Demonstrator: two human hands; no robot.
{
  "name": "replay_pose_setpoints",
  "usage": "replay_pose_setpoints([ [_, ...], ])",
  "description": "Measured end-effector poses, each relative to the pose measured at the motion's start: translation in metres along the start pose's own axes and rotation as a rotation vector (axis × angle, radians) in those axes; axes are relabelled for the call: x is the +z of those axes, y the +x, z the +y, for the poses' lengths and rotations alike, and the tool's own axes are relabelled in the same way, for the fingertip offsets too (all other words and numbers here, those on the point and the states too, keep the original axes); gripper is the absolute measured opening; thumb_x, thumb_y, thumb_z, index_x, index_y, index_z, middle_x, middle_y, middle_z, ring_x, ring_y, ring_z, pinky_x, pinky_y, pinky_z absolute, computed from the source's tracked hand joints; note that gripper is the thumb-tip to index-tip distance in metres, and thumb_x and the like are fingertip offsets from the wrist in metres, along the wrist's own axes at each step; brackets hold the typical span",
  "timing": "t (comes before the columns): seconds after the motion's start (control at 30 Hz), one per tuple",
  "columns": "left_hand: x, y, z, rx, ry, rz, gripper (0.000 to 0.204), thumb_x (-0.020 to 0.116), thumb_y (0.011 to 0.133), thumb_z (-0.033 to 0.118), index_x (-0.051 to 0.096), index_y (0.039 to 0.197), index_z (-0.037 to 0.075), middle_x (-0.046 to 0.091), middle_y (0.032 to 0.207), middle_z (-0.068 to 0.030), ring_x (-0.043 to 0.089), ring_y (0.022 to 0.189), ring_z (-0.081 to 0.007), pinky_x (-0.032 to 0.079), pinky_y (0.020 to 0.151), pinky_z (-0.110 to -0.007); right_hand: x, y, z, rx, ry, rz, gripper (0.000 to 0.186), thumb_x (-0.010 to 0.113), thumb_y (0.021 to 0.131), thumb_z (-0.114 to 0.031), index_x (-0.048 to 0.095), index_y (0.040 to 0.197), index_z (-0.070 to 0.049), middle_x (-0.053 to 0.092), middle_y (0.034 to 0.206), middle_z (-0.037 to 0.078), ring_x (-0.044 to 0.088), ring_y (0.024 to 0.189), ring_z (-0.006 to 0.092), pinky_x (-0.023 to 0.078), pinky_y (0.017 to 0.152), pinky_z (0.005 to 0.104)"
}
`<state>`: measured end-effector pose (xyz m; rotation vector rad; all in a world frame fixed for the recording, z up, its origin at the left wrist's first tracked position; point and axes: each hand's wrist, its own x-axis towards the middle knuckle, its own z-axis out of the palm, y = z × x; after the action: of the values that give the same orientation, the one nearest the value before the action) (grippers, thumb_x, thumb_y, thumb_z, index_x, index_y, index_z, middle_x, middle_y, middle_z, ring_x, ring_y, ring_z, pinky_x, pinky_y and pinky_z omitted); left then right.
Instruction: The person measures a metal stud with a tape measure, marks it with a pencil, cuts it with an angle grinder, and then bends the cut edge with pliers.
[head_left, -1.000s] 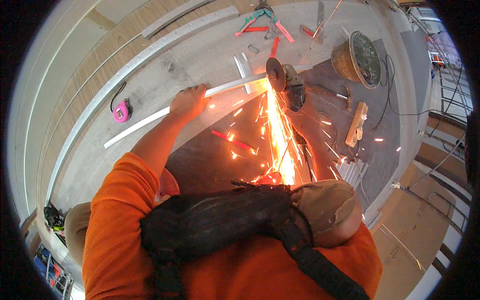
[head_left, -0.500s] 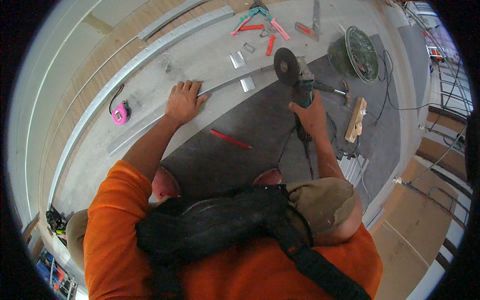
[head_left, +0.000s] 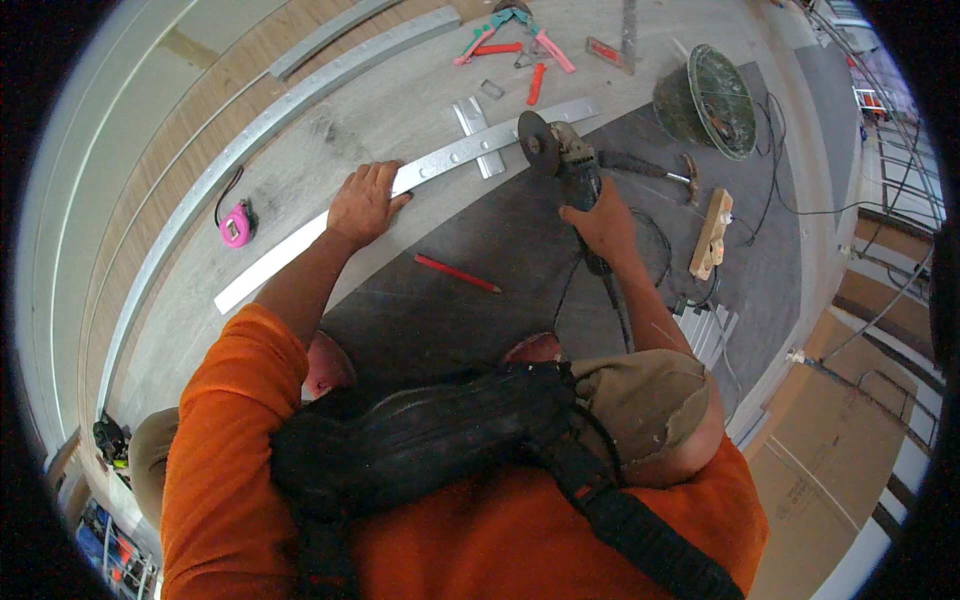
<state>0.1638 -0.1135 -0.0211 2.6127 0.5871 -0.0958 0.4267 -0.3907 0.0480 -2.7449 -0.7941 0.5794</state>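
Note:
My left hand (head_left: 363, 207) is closed over a long silvery metal profile (head_left: 440, 170), its fingers across the top and its thumb along the near side. The profile's broad face is turned up. A short metal piece (head_left: 491, 163) lies crosswise beneath it, sticking out on both sides. My right hand (head_left: 603, 222) is wrapped around the body of an angle grinder (head_left: 578, 170). The grinder's dark cutting disc (head_left: 540, 145) stands upright at the near edge of the profile; I cannot tell whether it touches. A red pencil (head_left: 457, 273) lies on the floor between my arms.
Beyond the profile lie tin snips (head_left: 513, 25) with several red-handled tools. On the right are a bucket (head_left: 715, 105), a hammer (head_left: 650, 168), a power strip (head_left: 711, 235) and loose cables. A pink tape measure (head_left: 237, 225) and a long curved-looking metal rail (head_left: 185, 210) lie left.
The long profile has turned so its broad, bright face shows upward. The grinder and my right hand have shifted left and slightly nearer. My left hand has barely moved.

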Motion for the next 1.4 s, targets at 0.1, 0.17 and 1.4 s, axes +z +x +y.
replay_pose_setpoints([
  [0.1, 0.000, 0.000, 0.000, 0.000, 0.002, 0.002, 0.050, 0.064, 0.095, 0.035, 0.049, 0.133, 0.007, 0.060, 0.123, -0.0137, 0.056, 0.117, -0.0318, 0.045, 0.102, -0.044, 0.000, 0.003, -0.002, -0.007, 0.025, -0.031, 0.083, 0.081, 0.072, -0.042, 0.047, 0.135, 0.000, 0.068, 0.113, 0.029, 0.066, 0.106, 0.0469, 0.051, 0.092, 0.0512],
  [0.17, 0.000, 0.002, 0.001, 0.010, -0.011, -0.001, 0.049, 0.064, 0.096, 0.036, 0.049, 0.133, 0.007, 0.060, 0.124, -0.0137, 0.056, 0.117, -0.0317, 0.045, 0.102, -0.044, 0.001, 0.007, 0.004, 0.004, 0.059, -0.059, 0.083, 0.081, 0.072, -0.042, 0.047, 0.135, 0.001, 0.068, 0.113, 0.030, 0.065, 0.107, 0.0468, 0.051, 0.092, 0.0511],
  [1.4, -0.002, 0.009, 0.000, 0.088, -0.085, 0.086, 0.048, 0.068, 0.092, 0.029, 0.050, 0.129, 0.005, 0.060, 0.116, -0.0146, 0.057, 0.113, -0.0349, 0.046, 0.097, -0.046, 0.003, 0.024, 0.003, -0.072, -0.004, 0.119, 0.090, 0.081, 0.072, -0.045, 0.044, 0.139, 0.001, 0.065, 0.120, 0.029, 0.064, 0.112, 0.0433, 0.051, 0.094, 0.0487],
])
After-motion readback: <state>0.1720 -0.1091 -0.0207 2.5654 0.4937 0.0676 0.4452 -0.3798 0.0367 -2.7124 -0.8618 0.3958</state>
